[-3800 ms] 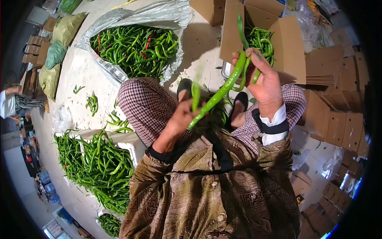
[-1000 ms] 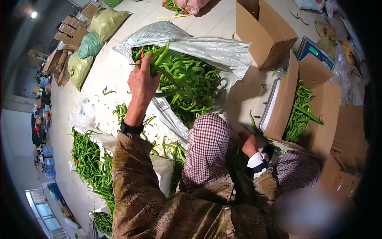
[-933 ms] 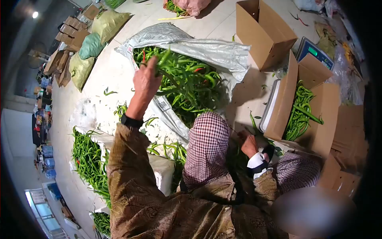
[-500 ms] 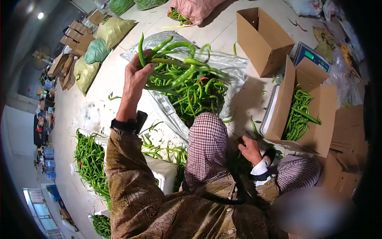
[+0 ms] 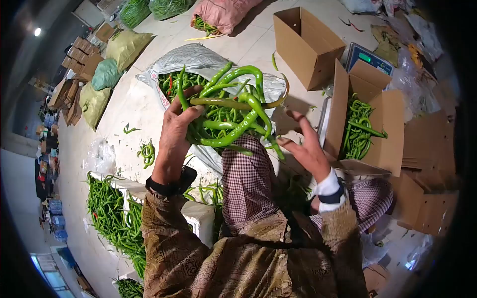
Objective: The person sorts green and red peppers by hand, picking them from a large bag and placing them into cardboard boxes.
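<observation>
My left hand (image 5: pixel 178 128) is closed around a loose bunch of long green chili peppers (image 5: pixel 228 139), some of them curled, with one brownish pepper (image 5: pixel 223 103) lying across. The bunch is raised above an open white woven sack (image 5: pixel 186 55) full of more peppers and overlaps much of it in this view. To the right, my right hand (image 5: pixel 309 149) is raised with thumb and forefinger apart and nothing between them. Its fingertips are close to the drooping tips of the bunch.
At the right, an open cardboard box (image 5: pixel 392 116) holds green peppers (image 5: pixel 358 130), beside a scale display (image 5: pixel 368 58). Behind it stands another open box (image 5: pixel 310 49). Pepper heaps (image 5: pixel 112 208) lie at lower left; a pink sack (image 5: pixel 221 14) and yellow sacks (image 5: pixel 126 47) stand farther back.
My right hand has risen from low beside the knee toward the bunch and opened. My left hand, still gripping the peppers, has come lower and nearer to me. The view has shifted slightly.
</observation>
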The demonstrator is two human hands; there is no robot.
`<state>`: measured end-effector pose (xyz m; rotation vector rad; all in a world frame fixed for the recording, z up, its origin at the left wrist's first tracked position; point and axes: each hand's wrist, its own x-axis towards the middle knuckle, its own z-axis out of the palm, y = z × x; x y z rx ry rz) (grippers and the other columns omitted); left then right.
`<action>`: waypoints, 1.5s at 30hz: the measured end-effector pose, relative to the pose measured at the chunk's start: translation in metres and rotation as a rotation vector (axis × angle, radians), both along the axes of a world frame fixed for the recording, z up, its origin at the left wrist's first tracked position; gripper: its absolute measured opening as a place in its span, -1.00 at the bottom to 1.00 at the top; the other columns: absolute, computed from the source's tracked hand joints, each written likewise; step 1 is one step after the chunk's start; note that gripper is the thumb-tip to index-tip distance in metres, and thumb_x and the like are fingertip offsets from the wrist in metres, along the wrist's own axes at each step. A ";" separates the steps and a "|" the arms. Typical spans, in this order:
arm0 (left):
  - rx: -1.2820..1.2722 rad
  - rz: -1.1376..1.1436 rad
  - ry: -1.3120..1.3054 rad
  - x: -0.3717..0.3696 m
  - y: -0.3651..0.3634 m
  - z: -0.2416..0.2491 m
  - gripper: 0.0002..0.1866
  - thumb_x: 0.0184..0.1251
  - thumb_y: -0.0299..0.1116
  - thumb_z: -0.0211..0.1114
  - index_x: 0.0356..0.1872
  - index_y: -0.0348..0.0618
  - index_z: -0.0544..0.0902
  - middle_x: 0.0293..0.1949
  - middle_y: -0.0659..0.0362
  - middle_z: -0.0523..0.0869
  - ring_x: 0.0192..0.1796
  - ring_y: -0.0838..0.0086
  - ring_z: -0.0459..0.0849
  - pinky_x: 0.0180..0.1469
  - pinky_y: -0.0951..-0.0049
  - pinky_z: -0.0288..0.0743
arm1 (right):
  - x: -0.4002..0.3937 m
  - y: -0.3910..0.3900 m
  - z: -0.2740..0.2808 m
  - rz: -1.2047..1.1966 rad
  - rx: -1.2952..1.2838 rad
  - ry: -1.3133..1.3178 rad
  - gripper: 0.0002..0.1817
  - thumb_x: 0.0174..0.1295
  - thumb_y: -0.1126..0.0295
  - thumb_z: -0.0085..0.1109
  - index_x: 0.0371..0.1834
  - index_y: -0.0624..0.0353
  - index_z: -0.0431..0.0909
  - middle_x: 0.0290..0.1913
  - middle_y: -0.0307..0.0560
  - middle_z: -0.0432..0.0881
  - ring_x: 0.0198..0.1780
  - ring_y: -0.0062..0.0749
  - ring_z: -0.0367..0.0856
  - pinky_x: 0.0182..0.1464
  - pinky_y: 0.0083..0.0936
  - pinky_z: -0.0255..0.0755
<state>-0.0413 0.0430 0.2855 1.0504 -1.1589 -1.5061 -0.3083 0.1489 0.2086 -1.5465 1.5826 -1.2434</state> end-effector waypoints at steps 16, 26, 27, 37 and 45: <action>0.220 -0.184 0.079 -0.051 0.073 -0.038 -0.45 0.21 -0.50 0.27 0.28 -0.27 0.46 0.02 0.16 0.64 -0.04 0.50 0.61 0.07 0.47 0.50 | 0.016 0.028 -0.022 0.263 0.268 -1.320 -0.53 0.25 0.32 0.35 0.19 0.23 0.48 -0.09 -0.16 0.64 -0.17 -0.45 0.67 -0.27 -0.58 0.57; 0.407 -0.341 0.344 -0.104 0.121 -0.065 -0.46 0.35 -0.53 0.24 0.36 -0.22 0.38 0.17 0.13 0.60 0.10 0.45 0.63 0.14 0.40 0.58 | -0.002 0.039 -0.021 0.331 0.104 -1.513 -0.59 0.16 0.64 0.07 0.13 0.30 0.44 0.13 0.07 0.58 0.20 -0.19 0.55 0.28 -0.26 0.44; 0.400 -0.362 0.348 -0.106 0.122 -0.063 -0.50 0.41 -0.45 0.23 0.35 -0.24 0.40 0.21 0.11 0.58 0.19 0.44 0.59 0.20 0.37 0.54 | 0.000 0.041 -0.024 0.269 0.071 -1.569 -0.69 0.20 0.61 0.09 0.04 0.29 0.49 0.03 0.03 0.62 0.14 -0.20 0.58 0.26 -0.25 0.44; -0.106 -0.829 -0.434 -0.071 0.093 -0.051 -0.61 0.54 -0.31 0.12 0.20 -0.40 0.50 -0.04 0.09 0.70 0.00 0.49 0.64 0.11 0.50 0.50 | -0.032 0.064 -0.017 -0.033 0.388 -1.532 -0.83 0.27 0.34 0.29 -0.21 0.15 0.53 -0.27 -0.11 0.60 -0.24 -0.29 0.66 -0.22 -0.26 0.66; -0.197 -0.522 -0.306 -0.105 0.106 -0.038 -0.76 0.42 -0.37 0.25 -0.03 -0.32 0.61 -0.16 0.12 0.71 -0.15 0.43 0.66 -0.09 0.38 0.54 | -0.048 0.076 -0.050 0.076 0.616 -1.333 -0.78 0.40 0.25 0.16 -0.16 0.20 0.54 -0.24 -0.19 0.58 -0.31 -0.59 0.58 -0.25 -0.59 0.60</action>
